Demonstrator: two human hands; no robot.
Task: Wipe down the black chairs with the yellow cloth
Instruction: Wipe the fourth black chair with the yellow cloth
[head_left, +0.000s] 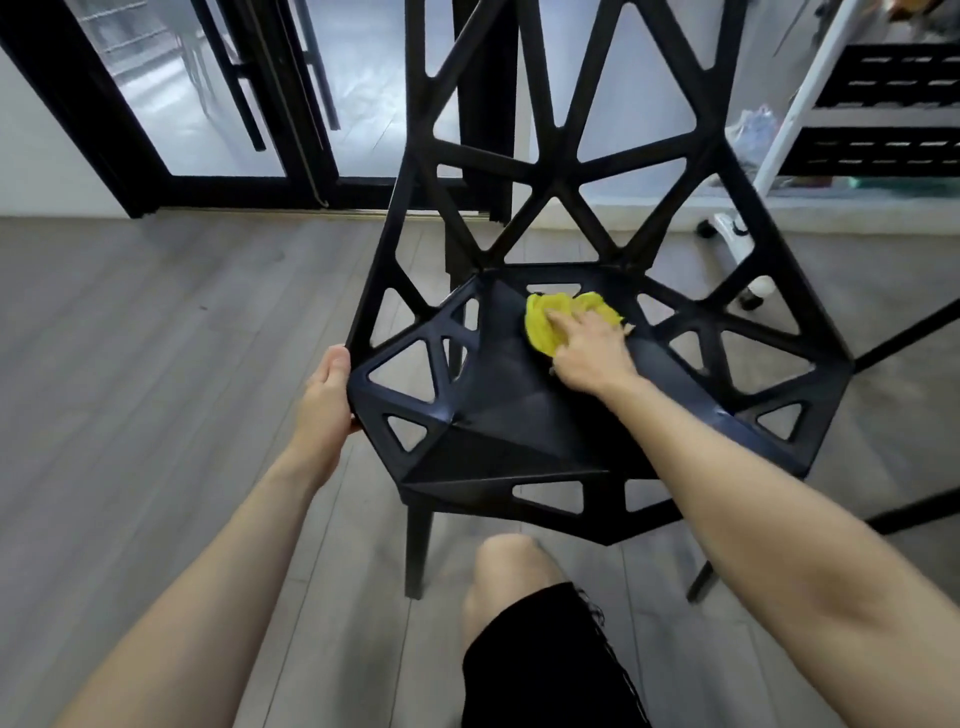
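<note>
Knee (511, 564), right hand (592, 356) pressing crumpled yellow cloth (543, 325), angular black chair (519, 410)

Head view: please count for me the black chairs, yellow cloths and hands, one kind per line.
Black chair: 1 (black bars at right edge unclear, not counted)
Yellow cloth: 1
Hands: 2 (left hand, right hand)
Total: 4

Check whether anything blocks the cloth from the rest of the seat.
Nothing visible does. The right hand presses the yellow cloth at the rear of the seat of the black chair; the left hand grips its left edge, off the wiping path.
</note>
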